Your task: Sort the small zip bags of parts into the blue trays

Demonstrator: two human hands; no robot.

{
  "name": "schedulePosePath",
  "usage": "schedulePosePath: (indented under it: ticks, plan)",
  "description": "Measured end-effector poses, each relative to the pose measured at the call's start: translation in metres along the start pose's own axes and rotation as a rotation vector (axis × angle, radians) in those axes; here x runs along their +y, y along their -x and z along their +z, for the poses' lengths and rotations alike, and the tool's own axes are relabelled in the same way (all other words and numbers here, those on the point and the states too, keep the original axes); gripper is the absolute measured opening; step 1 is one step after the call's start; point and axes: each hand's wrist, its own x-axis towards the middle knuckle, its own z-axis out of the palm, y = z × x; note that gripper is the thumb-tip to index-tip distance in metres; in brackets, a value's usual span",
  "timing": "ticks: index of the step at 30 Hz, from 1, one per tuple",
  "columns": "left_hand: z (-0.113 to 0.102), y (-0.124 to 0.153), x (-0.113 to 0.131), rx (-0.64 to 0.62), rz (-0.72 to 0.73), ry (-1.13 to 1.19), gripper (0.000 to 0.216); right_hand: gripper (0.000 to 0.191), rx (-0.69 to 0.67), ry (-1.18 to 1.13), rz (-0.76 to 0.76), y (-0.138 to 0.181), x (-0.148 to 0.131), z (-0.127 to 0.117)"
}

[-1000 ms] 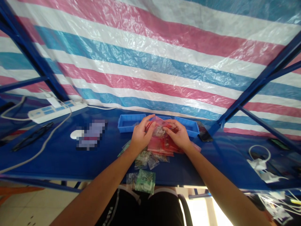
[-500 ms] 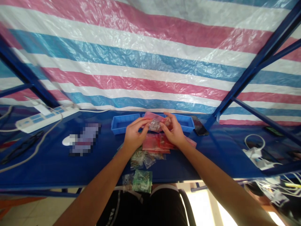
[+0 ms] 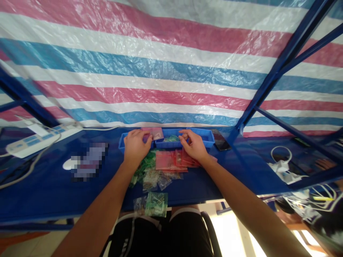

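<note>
My left hand (image 3: 135, 144) pinches a small pink plastic bag (image 3: 155, 133) by one corner and holds it over the left blue tray (image 3: 122, 141). My right hand (image 3: 193, 145) hovers at the front rim of the middle blue tray (image 3: 171, 144). Its fingers are bent and pressed together, and what they hold, if anything, is hidden. Below both hands lies a pile of red bags (image 3: 168, 160). Green bags (image 3: 146, 166) and clear bags with small metal parts (image 3: 151, 178) lie to its left.
A third blue tray (image 3: 206, 134) and a dark phone (image 3: 219, 140) are at the right. A green bag (image 3: 157, 204) hangs at the table's near edge. A white power strip (image 3: 32, 141) lies far left. White cables (image 3: 281, 166) are at the right. Blue frame struts (image 3: 268, 85) rise beside the striped tarp.
Both hands held the pink bag together above the pile. Now the right hand has let go and the left has carried the bag forward over the left tray. The view has shifted left.
</note>
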Motion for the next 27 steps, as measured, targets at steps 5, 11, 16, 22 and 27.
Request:
schedulePosePath:
  ticks: [5, 11, 16, 22, 27]
  plan:
    - [-0.008, 0.002, 0.001, -0.051, -0.013, -0.113, 0.034, 0.025, -0.049, 0.084, -0.079, 0.001, -0.001, 0.0]
    - [-0.012, -0.002, -0.013, -0.135, -0.041, -0.166, 0.036, 0.024, -0.102, 0.134, -0.194, 0.002, -0.004, 0.001]
    - [-0.013, -0.002, -0.029, -0.16, -0.042, -0.184, 0.036, 0.022, -0.126, 0.129, -0.221, 0.001, -0.007, 0.001]
    - [-0.026, -0.007, -0.042, -0.002, 0.002, 0.057, 0.038, 0.022, -0.136, 0.098, -0.194, 0.001, -0.006, 0.001]
    - [-0.033, -0.012, -0.057, -0.038, -0.009, 0.069, 0.022, 0.023, -0.154, 0.104, -0.151, 0.001, -0.007, 0.001]
